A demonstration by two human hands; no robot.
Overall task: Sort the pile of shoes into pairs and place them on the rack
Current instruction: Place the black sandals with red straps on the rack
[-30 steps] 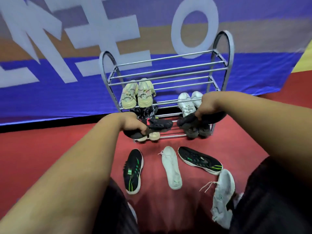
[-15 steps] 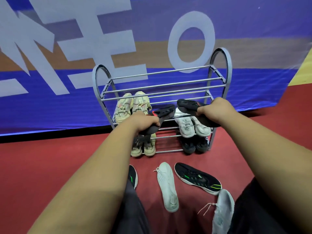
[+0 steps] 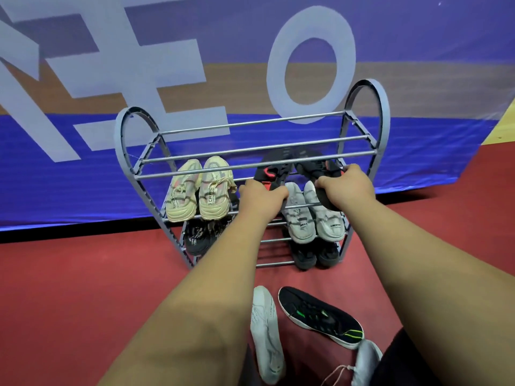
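Head view: my left hand (image 3: 262, 197) is clamped around the heel of one black shoe (image 3: 271, 169), and my right hand (image 3: 345, 185) grips its mate (image 3: 313, 162). Both sit right of centre, toes pushed under the rack (image 3: 367, 129)'s top bars, presumably to land together as a pair. Unsorted shoes lie lower right.

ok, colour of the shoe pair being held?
Black with red accents, head view.

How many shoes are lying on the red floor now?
3: a white shoe by the left forearm, a black shoe with green marks beside it, and a grey-white shoe at the bottom edge. More may be hidden.
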